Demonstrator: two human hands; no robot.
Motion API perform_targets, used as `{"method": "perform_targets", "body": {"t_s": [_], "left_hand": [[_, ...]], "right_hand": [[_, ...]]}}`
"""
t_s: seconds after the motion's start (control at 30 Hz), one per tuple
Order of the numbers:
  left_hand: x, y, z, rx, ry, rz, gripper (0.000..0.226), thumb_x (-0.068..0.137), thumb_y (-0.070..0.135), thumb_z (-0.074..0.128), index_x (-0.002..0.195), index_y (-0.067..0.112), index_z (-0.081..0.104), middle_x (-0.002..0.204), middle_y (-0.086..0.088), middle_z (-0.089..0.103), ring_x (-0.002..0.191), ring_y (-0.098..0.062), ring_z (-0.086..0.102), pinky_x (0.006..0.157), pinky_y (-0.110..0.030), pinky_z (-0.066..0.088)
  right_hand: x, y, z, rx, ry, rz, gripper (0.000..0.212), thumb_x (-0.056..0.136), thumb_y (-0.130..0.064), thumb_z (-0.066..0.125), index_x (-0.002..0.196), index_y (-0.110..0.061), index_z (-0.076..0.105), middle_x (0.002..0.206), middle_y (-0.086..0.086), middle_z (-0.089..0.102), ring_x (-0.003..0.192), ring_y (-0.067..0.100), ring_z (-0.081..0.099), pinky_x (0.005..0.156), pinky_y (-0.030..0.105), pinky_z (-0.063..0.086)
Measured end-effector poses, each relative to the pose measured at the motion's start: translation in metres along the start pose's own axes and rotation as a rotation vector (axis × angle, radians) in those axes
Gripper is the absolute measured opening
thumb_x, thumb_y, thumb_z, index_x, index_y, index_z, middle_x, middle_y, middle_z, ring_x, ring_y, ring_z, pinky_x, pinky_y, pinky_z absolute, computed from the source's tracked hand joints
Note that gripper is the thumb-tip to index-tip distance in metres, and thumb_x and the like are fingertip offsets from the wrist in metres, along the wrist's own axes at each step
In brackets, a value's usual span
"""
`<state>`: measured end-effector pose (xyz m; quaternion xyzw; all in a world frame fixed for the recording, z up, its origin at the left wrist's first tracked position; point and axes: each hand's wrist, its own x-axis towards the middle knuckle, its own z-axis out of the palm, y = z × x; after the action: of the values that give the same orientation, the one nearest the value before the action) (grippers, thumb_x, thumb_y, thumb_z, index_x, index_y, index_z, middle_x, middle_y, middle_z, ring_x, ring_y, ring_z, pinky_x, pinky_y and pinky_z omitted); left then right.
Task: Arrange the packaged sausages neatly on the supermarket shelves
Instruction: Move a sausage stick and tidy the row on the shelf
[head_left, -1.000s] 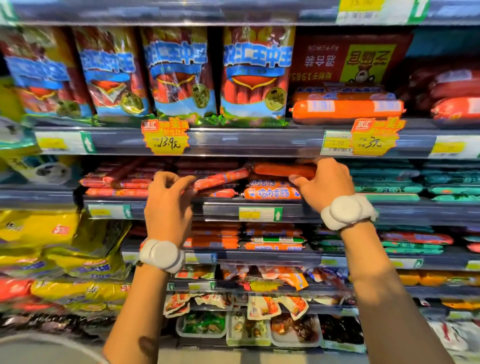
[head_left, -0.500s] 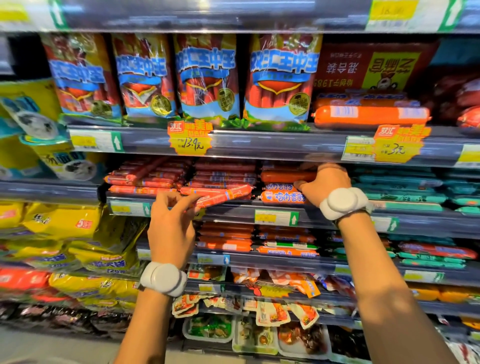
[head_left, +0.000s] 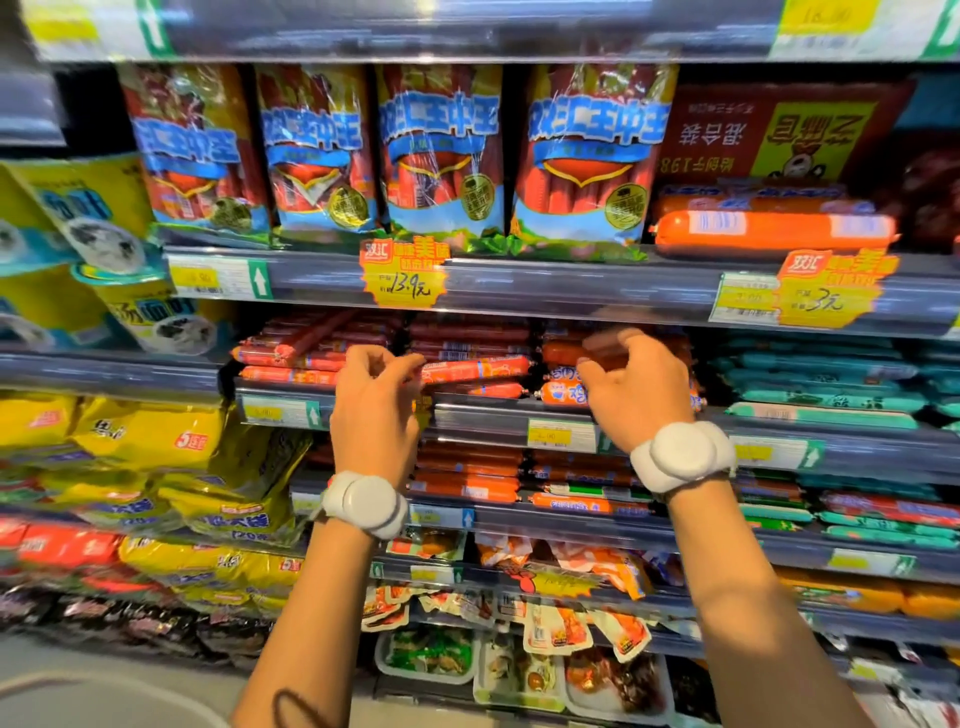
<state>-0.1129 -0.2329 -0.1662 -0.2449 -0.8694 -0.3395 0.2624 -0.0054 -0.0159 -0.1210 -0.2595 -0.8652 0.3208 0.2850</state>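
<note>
Hands before the middle shelf (head_left: 519, 410) of stick sausages.
Left hand (head_left: 375, 400) pinching end of front sausage (head_left: 475, 369), long axis left-right, extending rightward; right hand (head_left: 636, 395) loosely curled, blurred, contents indeterminable, before orange sausages (head_left: 563, 391).

An orange price tag (head_left: 404, 270) on the upper shelf rail (head_left: 571, 283) reads "13.9元", with "双汇" in its red corner. A second orange tag (head_left: 831, 288) further right on the same rail reads "3元", again under "双汇". A yellow bag (head_left: 150, 431) at the left carries a red badge with a "5". Print on the blue-banded sausage bags (head_left: 441, 150) appears mirrored; the small rail labels are too blurred to read.
</note>
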Motion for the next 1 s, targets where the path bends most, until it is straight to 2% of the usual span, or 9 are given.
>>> {"method": "perform_targets", "body": {"t_s": [0.13,0.23,0.3,0.4,0.47,0.57,0.77,0.93,1.0], "left_hand": [[0.022,0.000,0.004,0.081,-0.056,-0.023,0.037,0.074,-0.012,0.064,0.106,0.008,0.068,0.117,-0.019,0.052,0.097,-0.041,0.056,0.068,-0.048,0.053],[0.035,0.006,0.007,0.131,-0.114,-0.089,0.036,0.080,-0.005,0.063,0.112,0.011,0.069,0.129,-0.022,0.049,0.102,-0.046,0.055,0.075,-0.050,0.050],[0.042,0.009,0.011,0.151,-0.139,-0.125,0.039,0.080,-0.006,0.062,0.115,0.010,0.069,0.129,-0.025,0.051,0.104,-0.047,0.056,0.081,-0.050,0.047],[0.052,0.007,0.018,0.166,-0.151,-0.105,0.043,0.081,-0.002,0.063,0.118,0.018,0.069,0.123,-0.025,0.058,0.100,-0.047,0.059,0.080,-0.047,0.049],[0.056,0.006,0.021,0.173,-0.170,-0.088,0.046,0.082,0.000,0.062,0.122,0.023,0.067,0.123,-0.025,0.060,0.098,-0.047,0.060,0.077,-0.046,0.049],[0.060,0.010,0.022,0.177,-0.165,-0.110,0.044,0.083,0.000,0.060,0.122,0.021,0.066,0.123,-0.023,0.060,0.098,-0.047,0.059,0.075,-0.046,0.047],[0.063,0.005,0.029,0.096,-0.153,-0.047,0.043,0.081,-0.004,0.060,0.117,0.018,0.069,0.123,-0.017,0.064,0.107,-0.040,0.060,0.078,-0.042,0.049],[0.058,0.004,0.028,0.055,-0.143,-0.039,0.047,0.079,-0.006,0.060,0.120,0.015,0.068,0.124,-0.017,0.064,0.107,-0.040,0.060,0.080,-0.039,0.050],[0.054,0.002,0.026,0.057,-0.134,-0.032,0.038,0.082,-0.002,0.062,0.117,0.010,0.069,0.119,-0.021,0.063,0.107,-0.040,0.059,0.084,-0.040,0.048]], "right_hand": [[-0.009,0.000,0.015,0.062,0.046,-0.017,0.008,0.087,-0.024,0.066,0.095,-0.024,0.066,0.092,0.005,0.071,0.077,0.024,0.069,0.078,0.045,0.056],[-0.014,0.000,0.020,0.088,0.047,-0.001,0.006,0.087,-0.020,0.067,0.094,-0.022,0.067,0.096,0.003,0.070,0.085,0.022,0.065,0.082,0.042,0.055],[-0.017,0.003,0.023,0.071,0.042,-0.003,0.009,0.087,-0.019,0.068,0.096,-0.020,0.068,0.100,0.005,0.068,0.092,0.022,0.062,0.085,0.040,0.052],[-0.019,0.005,0.026,0.057,0.046,-0.007,0.011,0.087,-0.017,0.069,0.097,-0.020,0.068,0.103,0.007,0.065,0.096,0.024,0.061,0.089,0.039,0.050],[-0.019,0.006,0.026,0.053,0.039,-0.007,0.012,0.087,-0.015,0.069,0.098,-0.018,0.068,0.104,0.007,0.064,0.099,0.024,0.060,0.089,0.033,0.047],[-0.020,0.006,0.026,0.052,0.039,-0.007,0.012,0.087,-0.012,0.069,0.099,-0.016,0.069,0.105,0.007,0.063,0.101,0.024,0.059,0.085,0.025,0.040],[-0.022,0.004,0.025,0.059,0.042,0.001,0.012,0.088,-0.010,0.068,0.099,-0.015,0.069,0.106,0.006,0.061,0.102,0.024,0.059,0.084,0.021,0.036],[-0.023,0.004,0.026,0.069,0.052,0.003,0.012,0.088,-0.010,0.068,0.098,-0.017,0.068,0.104,0.003,0.060,0.101,0.022,0.059,0.083,0.021,0.035],[-0.023,0.006,0.027,0.085,0.060,-0.009,0.013,0.087,-0.009,0.069,0.096,-0.018,0.068,0.103,0.003,0.060,0.100,0.024,0.060,0.083,0.023,0.038]]}}
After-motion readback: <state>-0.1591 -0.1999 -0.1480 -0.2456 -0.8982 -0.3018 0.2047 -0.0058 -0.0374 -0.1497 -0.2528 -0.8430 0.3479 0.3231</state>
